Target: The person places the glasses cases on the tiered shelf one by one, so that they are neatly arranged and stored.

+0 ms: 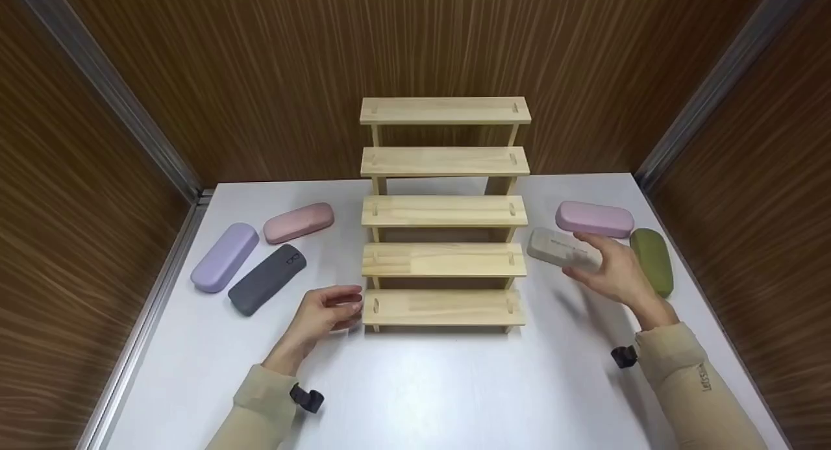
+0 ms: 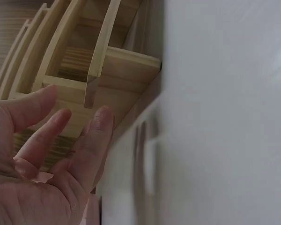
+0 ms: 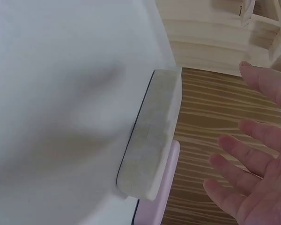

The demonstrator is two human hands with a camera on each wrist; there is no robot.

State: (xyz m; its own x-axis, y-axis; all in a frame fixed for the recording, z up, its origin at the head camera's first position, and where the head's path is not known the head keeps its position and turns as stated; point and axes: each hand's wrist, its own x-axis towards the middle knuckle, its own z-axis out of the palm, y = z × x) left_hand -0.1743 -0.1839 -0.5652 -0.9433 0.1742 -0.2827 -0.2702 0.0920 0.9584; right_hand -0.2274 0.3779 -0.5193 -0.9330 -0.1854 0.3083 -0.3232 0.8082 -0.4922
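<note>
A wooden stepped display rack (image 1: 445,307) stands in the middle, its tiers rising toward the back. Beside the left end of its lowest step is my left hand (image 1: 321,312), fingers loosely bent and nothing in them. In the left wrist view, its fingertips (image 2: 100,119) appear close to the rack's side; contact cannot be told. My right hand (image 1: 613,271) hovers over an off-white eyeglass case (image 1: 548,245) right of the rack, thumb and fingers spread. The right wrist view shows a gap between that hand (image 3: 262,168) and the case, which lies on the table.
Left of the rack lie a lilac case (image 1: 224,258), a pink case (image 1: 298,223) and a dark grey case (image 1: 267,280). A pinkish-mauve case (image 1: 594,219) and a green case (image 1: 652,262) lie on the right. Wood-grain panels (image 1: 441,41) enclose the white table (image 1: 428,391).
</note>
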